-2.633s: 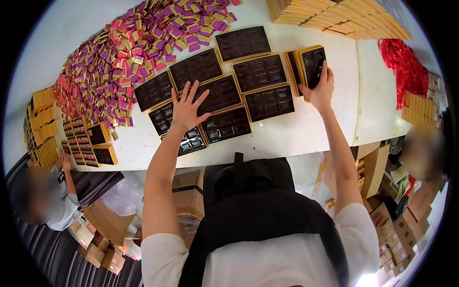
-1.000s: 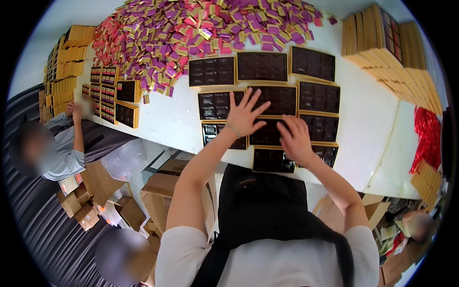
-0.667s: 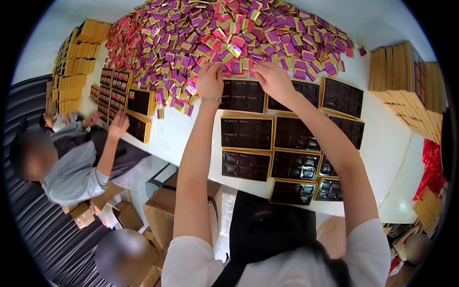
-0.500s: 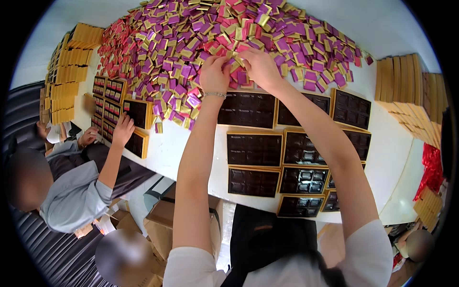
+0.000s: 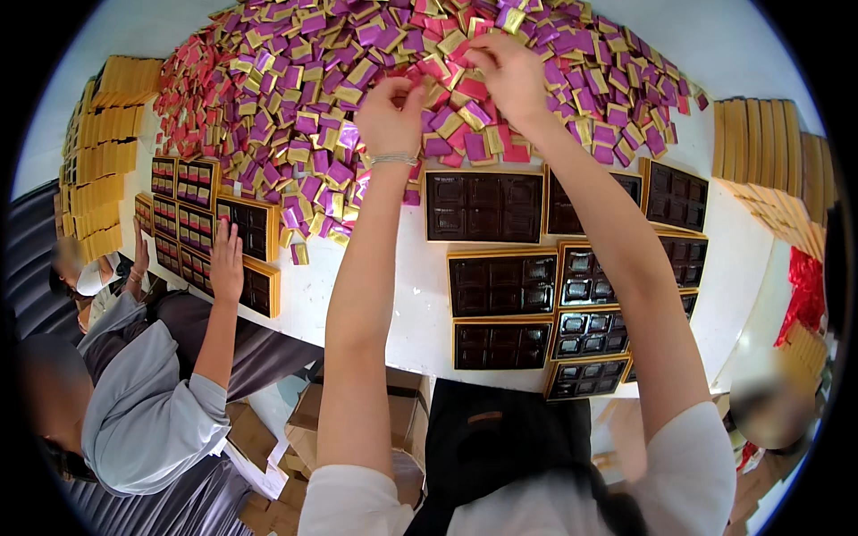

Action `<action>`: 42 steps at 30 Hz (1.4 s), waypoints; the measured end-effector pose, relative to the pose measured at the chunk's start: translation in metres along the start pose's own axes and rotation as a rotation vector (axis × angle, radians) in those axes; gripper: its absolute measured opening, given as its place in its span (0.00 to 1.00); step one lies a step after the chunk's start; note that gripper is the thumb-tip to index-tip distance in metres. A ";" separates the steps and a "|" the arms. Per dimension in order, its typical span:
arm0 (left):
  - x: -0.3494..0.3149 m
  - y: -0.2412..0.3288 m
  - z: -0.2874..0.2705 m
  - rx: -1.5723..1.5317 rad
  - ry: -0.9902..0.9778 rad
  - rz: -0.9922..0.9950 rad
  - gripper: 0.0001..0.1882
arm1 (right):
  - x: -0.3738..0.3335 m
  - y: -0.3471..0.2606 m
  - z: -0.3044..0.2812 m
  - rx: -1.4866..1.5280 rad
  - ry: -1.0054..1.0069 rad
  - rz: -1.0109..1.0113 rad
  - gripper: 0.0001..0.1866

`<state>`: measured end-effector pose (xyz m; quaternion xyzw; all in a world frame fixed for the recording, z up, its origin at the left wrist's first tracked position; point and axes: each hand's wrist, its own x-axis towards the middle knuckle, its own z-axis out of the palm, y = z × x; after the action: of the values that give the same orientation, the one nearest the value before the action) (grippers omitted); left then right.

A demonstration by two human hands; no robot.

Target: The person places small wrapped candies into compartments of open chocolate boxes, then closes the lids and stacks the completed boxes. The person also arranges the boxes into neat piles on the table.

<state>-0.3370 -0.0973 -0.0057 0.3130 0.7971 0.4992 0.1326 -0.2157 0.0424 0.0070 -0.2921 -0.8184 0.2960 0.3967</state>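
Over the heap of small foil-wrapped squares [image 5: 308, 98], purple, red and gold, both my hands reach forward. My left hand [image 5: 389, 121] is closed, its thumb and fingers curled together, with a red foil-wrapped square at the fingertips. To its right and farther out, my right hand [image 5: 517, 79] pinches a red foil-wrapped square [image 5: 459, 52] between thumb and fingers. Nearer to me, below the heap, black compartment trays in gold boxes stand in rows; one tray [image 5: 483, 206] lies just below my hands, and another tray [image 5: 502, 282] sits closer. My right forearm hides parts of several trays.
At the left, a co-worker's hand [image 5: 227, 259] is over boxes [image 5: 195, 183] partly filled with squares. Gold boxes [image 5: 98, 152] are stacked at the far left, and more boxes [image 5: 760, 143] at the right. Red plastic [image 5: 804, 290] hangs at the right. Cardboard boxes [image 5: 407, 411] stand below the table [image 5: 357, 357].
My hands have moved farther out over the heap and slightly apart. The view has shifted a little. The co-worker's hands at the left have moved over the boxes.
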 end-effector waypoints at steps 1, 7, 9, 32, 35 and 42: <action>-0.008 0.005 -0.006 -0.219 0.063 0.047 0.11 | -0.007 -0.020 -0.019 0.103 -0.047 0.188 0.09; -0.105 0.010 -0.045 0.121 -0.090 -0.081 0.17 | -0.091 -0.039 -0.078 -0.030 -0.507 0.242 0.11; -0.135 0.014 -0.031 0.007 0.000 -0.042 0.15 | -0.111 -0.070 -0.084 -0.376 -0.577 0.102 0.08; -0.156 0.004 -0.039 0.568 -0.458 0.512 0.30 | -0.176 -0.085 -0.069 -0.394 -0.600 -0.142 0.31; -0.153 0.009 -0.038 0.570 -0.392 0.528 0.27 | -0.179 -0.081 -0.061 -0.398 -0.620 -0.115 0.32; -0.060 0.015 -0.020 0.515 -0.082 0.422 0.17 | -0.177 -0.080 -0.060 -0.410 -0.653 -0.118 0.40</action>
<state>-0.2963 -0.1450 0.0109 0.5140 0.8087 0.2847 -0.0251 -0.0946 -0.1210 0.0109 -0.2082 -0.9591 0.1806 0.0652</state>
